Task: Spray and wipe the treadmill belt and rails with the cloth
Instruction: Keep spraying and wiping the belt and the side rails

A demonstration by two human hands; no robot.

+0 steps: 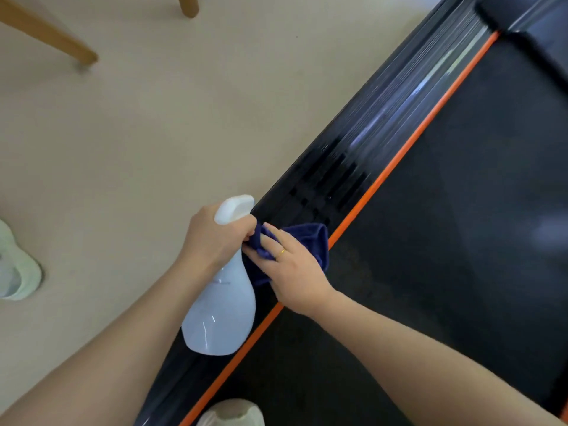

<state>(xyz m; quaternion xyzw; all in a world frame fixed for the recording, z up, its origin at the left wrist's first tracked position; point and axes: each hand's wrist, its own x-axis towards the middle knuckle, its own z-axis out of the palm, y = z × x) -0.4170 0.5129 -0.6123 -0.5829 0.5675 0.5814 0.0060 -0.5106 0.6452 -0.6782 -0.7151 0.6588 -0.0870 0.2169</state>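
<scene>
My left hand (215, 235) grips the neck of a white spray bottle (222, 309), whose nozzle points up along the treadmill's left rail (375, 130). My right hand (295, 272) holds a dark blue cloth (307, 238) against that ribbed black rail, fingers curled round the cloth's folds. An orange stripe (415, 136) separates the rail from the black belt (461, 226), which fills the right side of the view. The two hands touch each other over the rail.
Beige floor (138, 133) lies left of the treadmill. Two wooden furniture legs (55, 41) stand at the top left. A pale shoe (15, 265) shows at the left edge and another (233, 413) at the bottom on the treadmill.
</scene>
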